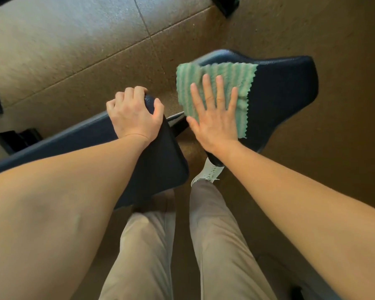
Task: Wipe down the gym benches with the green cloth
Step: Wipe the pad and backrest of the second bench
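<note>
The green cloth (223, 83), striped in pale and darker green with a zigzag-cut edge, lies spread on the dark padded surface of the bench seat (284, 87). It covers the left part of this pad. Whether its left side hangs over the pad's edge, I cannot tell. The right hand (214, 124) lies flat on the cloth, palm down, with all fingers straight and spread apart. It presses on the cloth and does not curl round it. The heel of this hand reaches past the lower edge of the cloth.

Just to the left, separated from the seat by a small gap, is the long back pad (160, 161) of the bench, also dark. The left hand (132, 118) grips its end corner, with the fingers curled over the far edge and the thumb on the near face. In the gap between the two pads a piece of the dark frame (178, 124) shows.

Both forearms are bare. Below them are the person's legs in beige trousers (214, 234), and one white shoe (208, 173) under the narrow end of the seat. The floor (74, 50) has brownish speckled tiles with thin joints. At the left, a black base part (17, 139) stands on it.
</note>
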